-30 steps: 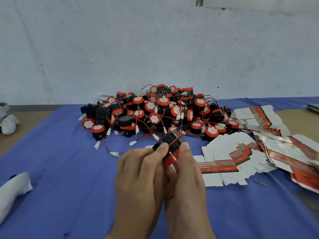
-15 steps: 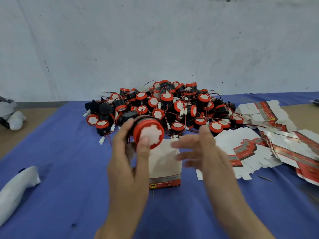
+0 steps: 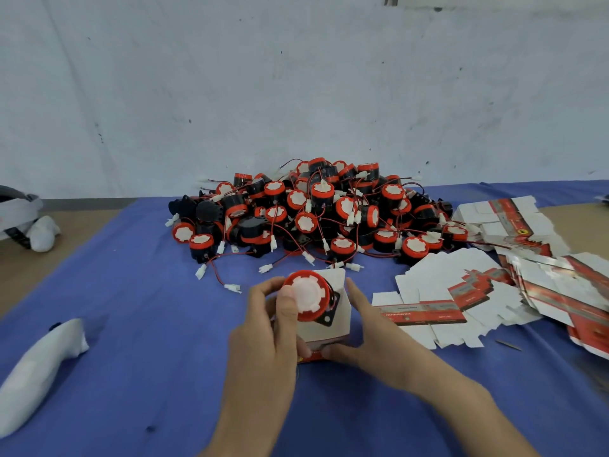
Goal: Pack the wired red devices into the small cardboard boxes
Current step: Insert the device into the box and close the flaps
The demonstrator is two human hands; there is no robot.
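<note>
Since half a sec ago: R hand (image 3: 372,334) has closed in from hovering open and now grips the small white cardboard box (image 3: 333,324) - thumb at its lower front edge, fingers up its right wall. L hand (image 3: 263,328) has brought the round red-and-black plastic device with the white face (image 3: 308,300) down onto the box's upper part. L thumb and fingers pinch it by the red rim, white face toward the camera, black mounting tab low right against the box front. Hands close together, box between them, upright on the blue cloth (image 3: 131,324) near the heap of like devices (image 3: 313,219). Device sits high and slightly left on the box, its axis pointing at the camera, not down the box's long axis. Can't tell if it's partly inside. Judgement: insert step - L hand is on the device and must tip it in line w/ the box while R steadies.
</note>
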